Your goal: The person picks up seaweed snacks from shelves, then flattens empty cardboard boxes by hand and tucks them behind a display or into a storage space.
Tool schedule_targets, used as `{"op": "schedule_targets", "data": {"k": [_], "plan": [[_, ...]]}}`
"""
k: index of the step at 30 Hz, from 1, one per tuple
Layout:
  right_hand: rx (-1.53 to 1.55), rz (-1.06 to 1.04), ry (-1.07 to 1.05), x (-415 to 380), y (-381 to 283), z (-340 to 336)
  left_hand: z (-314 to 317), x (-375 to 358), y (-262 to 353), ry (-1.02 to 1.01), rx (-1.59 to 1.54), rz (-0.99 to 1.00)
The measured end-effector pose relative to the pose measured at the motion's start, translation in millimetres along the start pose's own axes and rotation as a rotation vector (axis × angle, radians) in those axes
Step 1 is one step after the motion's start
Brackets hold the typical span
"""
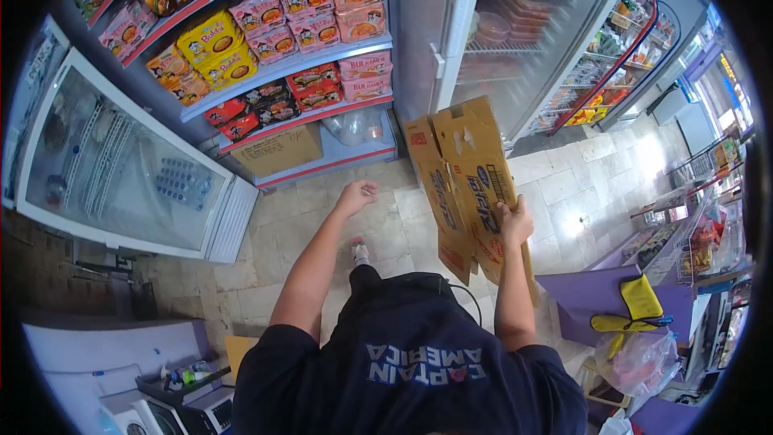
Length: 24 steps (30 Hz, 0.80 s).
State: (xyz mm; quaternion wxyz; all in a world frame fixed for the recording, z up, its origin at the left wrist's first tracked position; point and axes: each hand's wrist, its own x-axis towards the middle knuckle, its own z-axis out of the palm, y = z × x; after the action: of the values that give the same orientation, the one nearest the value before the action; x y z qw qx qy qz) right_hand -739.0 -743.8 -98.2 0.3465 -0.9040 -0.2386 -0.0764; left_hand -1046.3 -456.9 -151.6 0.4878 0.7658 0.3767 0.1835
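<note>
My right hand (pixel 516 221) grips the edge of a flattened brown cardboard box (pixel 467 185) with blue and red printing. The thumb lies on the printed face, and the fingers are hidden behind it. Held upright and slightly tilted, the cardboard shows folded panels and a cut-out handle hole near its top. My left hand (pixel 358 196) hangs in the air over the tiled floor, fingers loosely bent and apart from the thumb. Nothing shows in it, and it touches nothing.
Ahead, shelves hold noodle packs (pixel 213 48), with a cardboard box (pixel 278 151) on the bottom shelf. A glass-door fridge (pixel 129 161) stands left, and a tall fridge (pixel 515 40) is beyond the held cardboard. A purple counter (pixel 592 294) with a yellow cloth (pixel 642 300) is at right.
</note>
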Motion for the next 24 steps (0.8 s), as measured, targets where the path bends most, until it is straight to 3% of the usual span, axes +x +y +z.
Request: {"op": "schedule_targets", "data": {"k": [6, 9, 11, 13, 17, 23, 24], "plan": [[-0.006, 0.065, 0.006, 12.5, -60.2, 46.6, -58.4, 82.4, 22.4, -0.043, 0.097, 0.155], [0.046, 0.133, 0.026, 8.8, -92.1, 44.9, -86.4, 132.0, 65.8, 0.061, 0.399, 0.406], [0.191, 0.101, 0.085, 2.8, -91.3, 52.4, -101.2, 165.6, 109.5, 0.012, 0.472, 0.417], [0.302, 0.130, 0.126, -5.3, -109.2, 50.3, -113.0, 212.2, 127.7, 0.052, 0.541, 0.596], [0.573, 0.124, 0.207, -16.3, -106.6, 45.7, -115.2, 283.4, 160.8, -0.055, 0.632, 0.797], [0.594, 0.219, 0.176, -34.4, -77.3, 73.0, -97.3, 345.8, 160.5, -0.442, 0.567, 0.638], [0.640, 0.232, 0.180, -33.6, -77.2, 79.5, -90.8, 347.8, 156.3, -0.401, 0.550, 0.670]]}}
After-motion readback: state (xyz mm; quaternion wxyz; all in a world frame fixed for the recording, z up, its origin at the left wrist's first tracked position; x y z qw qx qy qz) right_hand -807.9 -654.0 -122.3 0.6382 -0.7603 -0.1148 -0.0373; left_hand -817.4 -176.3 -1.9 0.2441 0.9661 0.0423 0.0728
